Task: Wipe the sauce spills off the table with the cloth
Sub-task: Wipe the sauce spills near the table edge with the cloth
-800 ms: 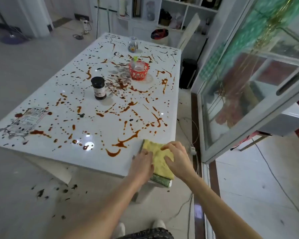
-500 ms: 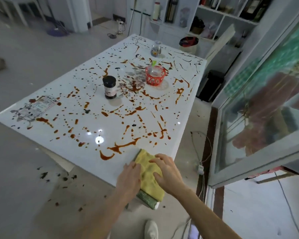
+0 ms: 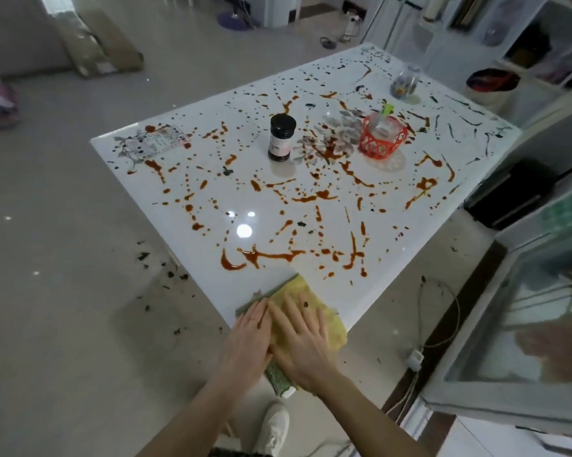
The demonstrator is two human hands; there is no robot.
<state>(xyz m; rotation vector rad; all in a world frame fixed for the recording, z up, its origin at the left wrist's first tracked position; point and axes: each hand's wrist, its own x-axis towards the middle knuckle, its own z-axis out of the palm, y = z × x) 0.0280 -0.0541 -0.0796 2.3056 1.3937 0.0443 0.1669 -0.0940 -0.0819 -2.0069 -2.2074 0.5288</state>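
1. White table [image 3: 245,285]: red-brown sauce spills [image 3: 271,257] streak most of the top. A dark jar [image 3: 281,136] and a red basket [image 3: 381,138] stand mid-table, apart.
2. The yellow cloth [image 3: 297,286] lies on the near corner, its near end hanging over the edge, just short of the closest streaks.
3. Your left hand [image 3: 248,344] and right hand [image 3: 302,341] lie flat on the cloth side by side, fingers straight, pressing down, gripping nothing.

- The cloth [image 3: 296,288] is yellow with a green edge. It lies flat on the table's [image 3: 202,245] near corner, its near end hanging over the edge.
- The sauce [image 3: 271,257] is red-brown, in streaks, blobs and drops across nearly the whole top. The nearest streaks lie just beyond the cloth.
- The table is white, glossy and rectangular.
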